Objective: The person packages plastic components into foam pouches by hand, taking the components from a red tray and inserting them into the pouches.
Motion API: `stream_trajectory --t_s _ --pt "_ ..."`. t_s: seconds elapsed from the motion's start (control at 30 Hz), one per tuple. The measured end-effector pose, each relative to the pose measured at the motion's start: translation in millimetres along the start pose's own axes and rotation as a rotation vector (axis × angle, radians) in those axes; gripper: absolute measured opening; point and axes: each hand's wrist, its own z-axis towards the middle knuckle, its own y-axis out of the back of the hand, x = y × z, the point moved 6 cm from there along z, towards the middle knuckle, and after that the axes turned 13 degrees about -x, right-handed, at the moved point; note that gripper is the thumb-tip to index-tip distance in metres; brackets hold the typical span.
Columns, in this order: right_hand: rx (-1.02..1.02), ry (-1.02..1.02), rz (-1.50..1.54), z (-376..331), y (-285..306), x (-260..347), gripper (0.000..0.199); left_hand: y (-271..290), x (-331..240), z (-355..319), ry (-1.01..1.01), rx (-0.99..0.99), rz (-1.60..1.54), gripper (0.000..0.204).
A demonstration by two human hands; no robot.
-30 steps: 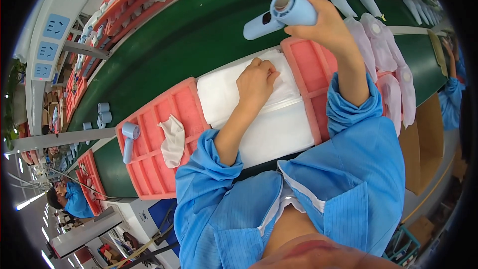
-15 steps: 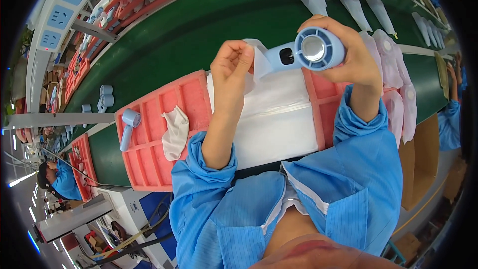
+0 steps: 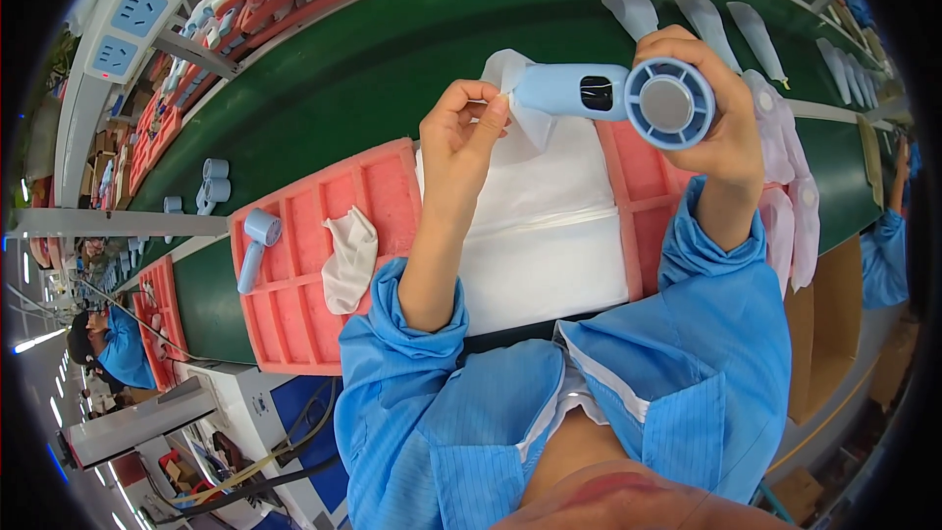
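My right hand (image 3: 724, 103) is wrapped round the round head of a light blue handheld fan (image 3: 572, 88). The fan lies level, its handle pointing left, with a dark window on the handle near the head. At the handle's end, my left hand (image 3: 469, 128) pinches a thin white translucent bag (image 3: 533, 125); the bag hangs loosely beside and below that end. Whether the handle end is inside the bag's mouth I cannot tell. Below both hands lies a stack of flat white bags (image 3: 549, 270) on pink trays.
A pink compartment tray (image 3: 294, 319) at left holds another blue fan (image 3: 257, 247) and a crumpled white cloth (image 3: 349, 260). Bagged fans (image 3: 803, 201) are piled at right. More bagged fans (image 3: 699, 20) lie on the green conveyor belt (image 3: 392, 69). A metal post (image 3: 118, 224) stands left.
The fan has moved right and turned so its handle lies level. The bag's loose part now hangs below the handle end. My left hand keeps pinching it and has shifted slightly right.
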Motion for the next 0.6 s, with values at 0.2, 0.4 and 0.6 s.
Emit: stream_trajectory --t_s 0.2,0.4,0.6 --pt "0.152 0.033 0.009 -5 -35 -11 0.056 -2 -11 -8 -0.023 0.005 -0.131 0.013" --pt "0.064 -0.027 -0.217 -14 -66 -13 0.066 -6 -15 -12 0.163 0.062 -0.588 0.014" --pt "0.013 -0.043 -0.263 -22 -79 -16 0.077 -16 -35 -37 -0.395 -0.023 -0.075 0.012"
